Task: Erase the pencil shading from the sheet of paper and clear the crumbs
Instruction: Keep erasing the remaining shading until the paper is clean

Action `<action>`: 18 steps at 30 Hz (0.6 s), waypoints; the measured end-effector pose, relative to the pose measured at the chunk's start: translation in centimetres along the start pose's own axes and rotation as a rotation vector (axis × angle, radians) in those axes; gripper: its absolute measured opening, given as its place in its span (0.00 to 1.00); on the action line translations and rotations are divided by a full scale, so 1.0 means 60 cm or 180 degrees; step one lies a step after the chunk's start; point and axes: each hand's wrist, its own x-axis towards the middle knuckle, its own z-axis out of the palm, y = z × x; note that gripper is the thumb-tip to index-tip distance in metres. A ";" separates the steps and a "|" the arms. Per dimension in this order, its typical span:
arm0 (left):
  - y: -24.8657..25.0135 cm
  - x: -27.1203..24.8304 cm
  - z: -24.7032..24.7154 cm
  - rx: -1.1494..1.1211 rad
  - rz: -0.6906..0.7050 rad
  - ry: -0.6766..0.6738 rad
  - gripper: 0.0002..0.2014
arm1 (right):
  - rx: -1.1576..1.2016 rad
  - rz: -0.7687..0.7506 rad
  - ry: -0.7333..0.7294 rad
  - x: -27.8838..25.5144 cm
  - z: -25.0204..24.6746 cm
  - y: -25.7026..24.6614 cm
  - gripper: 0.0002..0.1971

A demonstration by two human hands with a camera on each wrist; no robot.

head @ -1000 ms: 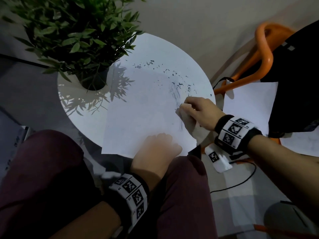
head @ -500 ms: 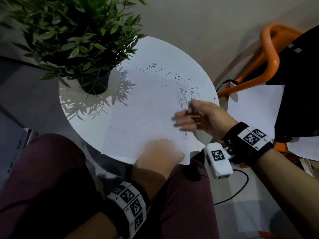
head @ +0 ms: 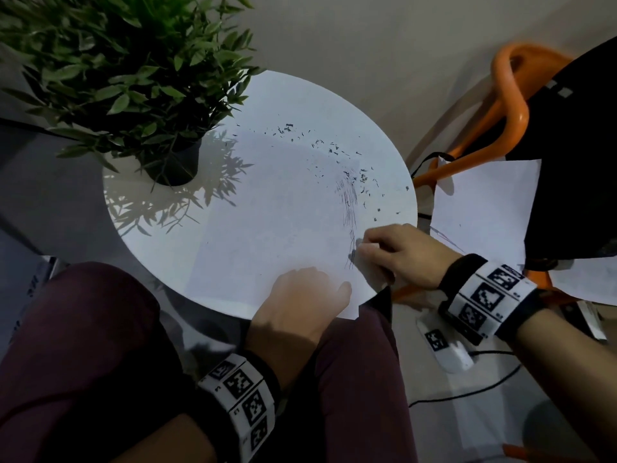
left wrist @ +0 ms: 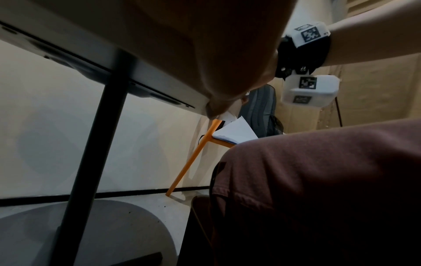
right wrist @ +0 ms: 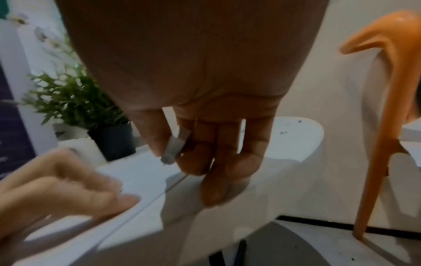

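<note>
The sheet of paper [head: 267,222] lies on the round table [head: 334,105], pinned at its near edge by the flat, relaxed left hand [head: 300,302]. An eraser [right wrist: 174,147] is pinched in the right hand [head: 400,255] at the near end of the pencil shading [head: 347,202], much of which remains. Crumbs [head: 317,145] scattered on the far right are not yet cleared.

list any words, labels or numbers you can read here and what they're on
No words can be read.
Left wristband: black-and-white square code tags; the tiny characters beside them are too small to read.
Right wristband: code tags, no words.
White box under the right wrist: code tags only.
Sheet of paper: pencil scribble, no writing.
</note>
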 end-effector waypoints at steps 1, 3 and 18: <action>-0.001 0.000 0.003 -0.0025 0.0042 -0.0021 0.25 | -0.0196 -0.0085 -0.0028 -0.004 0.004 -0.001 0.17; -0.002 -0.002 0.011 -0.0027 0.0115 -0.0134 0.24 | -0.0472 -0.0242 -0.0059 -0.007 0.017 -0.006 0.15; 0.025 -0.007 0.026 -0.0140 -0.0101 -0.0559 0.33 | -0.0968 -0.0135 0.0034 -0.009 0.055 -0.015 0.09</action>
